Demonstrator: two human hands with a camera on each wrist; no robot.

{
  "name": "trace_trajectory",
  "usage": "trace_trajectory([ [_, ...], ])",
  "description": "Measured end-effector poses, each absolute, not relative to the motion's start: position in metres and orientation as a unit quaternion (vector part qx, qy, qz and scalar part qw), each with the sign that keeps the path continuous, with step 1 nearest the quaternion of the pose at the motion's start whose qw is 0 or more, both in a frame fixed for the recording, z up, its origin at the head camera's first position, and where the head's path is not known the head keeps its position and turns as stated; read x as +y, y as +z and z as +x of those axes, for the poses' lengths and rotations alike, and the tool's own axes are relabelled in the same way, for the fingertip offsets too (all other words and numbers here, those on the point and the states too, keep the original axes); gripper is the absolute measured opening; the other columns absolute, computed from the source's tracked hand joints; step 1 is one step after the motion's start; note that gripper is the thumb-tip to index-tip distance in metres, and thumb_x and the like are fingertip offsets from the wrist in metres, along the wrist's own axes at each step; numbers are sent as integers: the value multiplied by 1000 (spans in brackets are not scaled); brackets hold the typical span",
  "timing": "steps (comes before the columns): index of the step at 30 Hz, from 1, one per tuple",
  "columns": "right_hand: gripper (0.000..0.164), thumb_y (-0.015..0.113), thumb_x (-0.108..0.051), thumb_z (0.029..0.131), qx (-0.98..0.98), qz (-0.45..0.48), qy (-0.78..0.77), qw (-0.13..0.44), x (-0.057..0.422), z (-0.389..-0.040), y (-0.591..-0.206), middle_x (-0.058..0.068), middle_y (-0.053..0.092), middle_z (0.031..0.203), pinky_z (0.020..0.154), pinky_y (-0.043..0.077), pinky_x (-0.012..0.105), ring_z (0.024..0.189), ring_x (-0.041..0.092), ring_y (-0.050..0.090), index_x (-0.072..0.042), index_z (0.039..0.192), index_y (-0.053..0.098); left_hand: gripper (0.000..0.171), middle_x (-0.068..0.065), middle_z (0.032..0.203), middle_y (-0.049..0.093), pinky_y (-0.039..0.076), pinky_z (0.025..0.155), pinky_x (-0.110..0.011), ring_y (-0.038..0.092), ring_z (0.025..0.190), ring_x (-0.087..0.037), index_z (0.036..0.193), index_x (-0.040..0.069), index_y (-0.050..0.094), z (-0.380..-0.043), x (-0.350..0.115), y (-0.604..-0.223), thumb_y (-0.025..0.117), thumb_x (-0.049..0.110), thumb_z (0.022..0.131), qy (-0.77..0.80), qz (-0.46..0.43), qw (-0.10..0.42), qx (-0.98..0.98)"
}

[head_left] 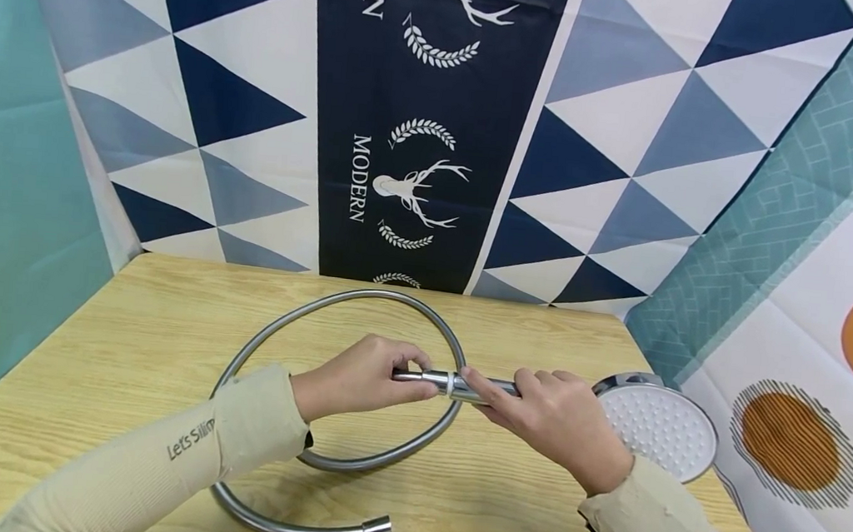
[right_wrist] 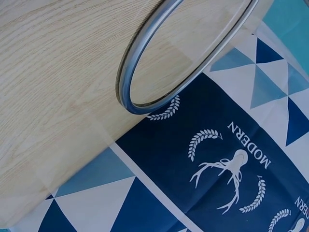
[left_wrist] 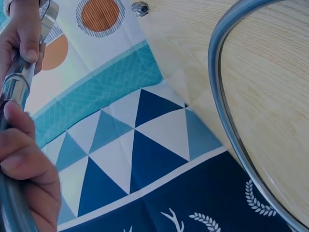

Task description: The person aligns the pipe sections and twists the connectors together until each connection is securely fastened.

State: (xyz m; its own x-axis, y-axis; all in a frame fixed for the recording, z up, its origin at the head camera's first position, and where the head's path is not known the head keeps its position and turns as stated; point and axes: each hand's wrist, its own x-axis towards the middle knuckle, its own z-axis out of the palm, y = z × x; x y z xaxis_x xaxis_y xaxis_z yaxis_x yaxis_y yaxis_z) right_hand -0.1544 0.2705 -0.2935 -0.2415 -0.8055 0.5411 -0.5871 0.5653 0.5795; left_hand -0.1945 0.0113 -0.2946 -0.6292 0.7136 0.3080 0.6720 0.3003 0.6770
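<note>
A patterned cloth point(head_left: 425, 182) with blue triangles and a dark MODERN panel of white stags hangs beyond the hose, and more cloth flanks it on both sides. The wood-grain table point(head_left: 541, 342) spreads beneath the hose. The grey metal hose point(head_left: 379, 294) itself lies in a wide loop across the table. To the right of the loop is the shower head point(head_left: 658, 426), its pale nozzle face visible; its chrome handle point(head_left: 466, 392) reaches over the loop's right edge. Both hands are occupied: the left hand point(head_left: 380, 377), above the loop's interior, grips the hose near one end with curled fingers and thumb, while the right hand point(head_left: 561, 418), right of the loop, grasps the handle. The two parts line up end to end; whether they are screwed together cannot be told. The hose's other end, a flared metal connector point(head_left: 377, 530), lies on the loop's near side. A small metal fitting point(left_wrist: 140, 8) sits well apart from the hose. A white ring point(head_left: 451, 383) shows at the join, over the loop's right edge.
</note>
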Motion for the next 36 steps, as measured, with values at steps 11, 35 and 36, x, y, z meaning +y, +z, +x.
trace_trajectory([
  [11, 42, 29, -38, 106, -778, 452, -125, 418, 267, -150, -293, 1, 37, 53, 37, 21, 19, 38, 9, 25, -16, 125, 59, 27, 7, 58, 39, 30, 51, -21, 34, 53, -5, 98, 1, 73, -197, 9, -294, 54, 20, 99, 390, 421, 73, 816],
  [35, 42, 30, -37, 106, -777, 453, -130, 418, 267, -156, -300, 0, 35, 51, 38, 17, 18, 38, 8, 22, -16, 123, 62, 33, 6, 60, 50, 34, 53, -22, 37, 53, -6, 114, 2, 69, -200, 10, -301, 49, 25, 102, 377, 413, 62, 827],
  [36, 42, 29, -37, 106, -777, 453, -130, 418, 266, -156, -301, 0, 35, 51, 38, 17, 18, 38, 8, 22, -16, 123, 62, 32, 7, 59, 48, 33, 52, -22, 36, 52, -5, 110, 3, 71, -200, 10, -301, 48, 24, 102, 372, 415, 64, 828],
])
